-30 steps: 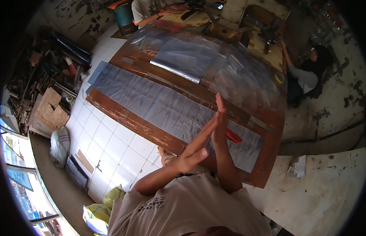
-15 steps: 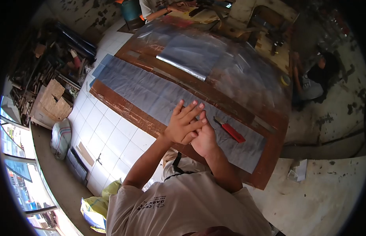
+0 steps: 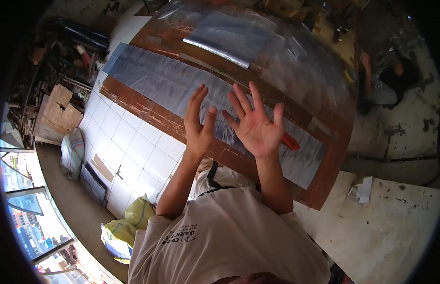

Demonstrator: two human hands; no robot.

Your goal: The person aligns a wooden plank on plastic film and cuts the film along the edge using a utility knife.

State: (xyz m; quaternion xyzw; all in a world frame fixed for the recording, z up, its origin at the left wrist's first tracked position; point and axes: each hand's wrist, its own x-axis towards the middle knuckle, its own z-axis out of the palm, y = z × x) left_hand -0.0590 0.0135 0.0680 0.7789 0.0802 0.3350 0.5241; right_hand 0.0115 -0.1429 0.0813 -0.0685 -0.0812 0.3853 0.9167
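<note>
My left hand point(image 3: 199, 125) is raised over the near edge of the brown table point(image 3: 149, 109), seen edge-on with fingers straight and thumb apart. To its right, my right hand point(image 3: 258, 128) is held palm up, its fingers spread. Both hold nothing, and a gap separates them. Below them lies a long strip of greyish clear plastic sheet point(image 3: 158, 75). A red-handled cutter point(image 3: 291, 142) rests on that strip, mostly hidden behind my right hand.
A folded plastic sheet point(image 3: 224, 35) and looser film cover the table's far side. A yellow tape roll point(image 3: 350, 74) lies at the right edge. Another person point(image 3: 390, 80) is at the right. Scrap wood point(image 3: 59, 111) and a white sack point(image 3: 72, 154) stand left.
My hands were pressed together with fingers overlapping; now they have come apart and opened, my right palm turned up. The view has tilted slightly, bringing more of the cutter behind my right hand.
</note>
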